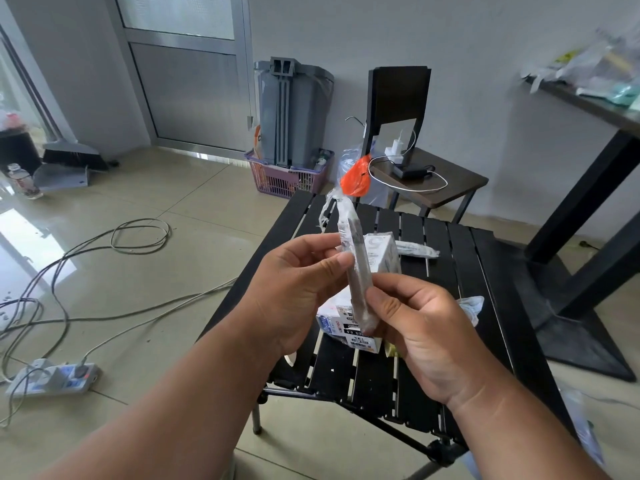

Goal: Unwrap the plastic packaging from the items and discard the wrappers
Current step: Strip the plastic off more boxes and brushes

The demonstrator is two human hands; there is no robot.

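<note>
We hold a slim wrapped stick (356,271) up over the middle of the table (485,271), and its clear plastic is on along nearly the whole length. Only the top end looks loosened, where the film (329,206) stands in a twisted tail. So this item is barely started, and nothing here shows a wrapper thrown away yet.

More is left, we judge. A white box (384,252) stands behind the stick near the middle of the table, a printed box (346,327) under film lies below our hands toward the near edge, and another wrapped stick (417,251) lies toward the far edge. A crumpled bit of plastic (471,306) shows past our right hand; whether it is a spent wrapper we cannot tell.

Our left hand (298,285) pinches the stick's upper half between thumb and curled fingers. Our right hand (422,327) pinches the lower end, thumb in front, fingers folded behind. Neither hand is spread; both are closed on the stick.

A grey bin (294,109) stands by the far wall, a likely place for the wrappers.
</note>
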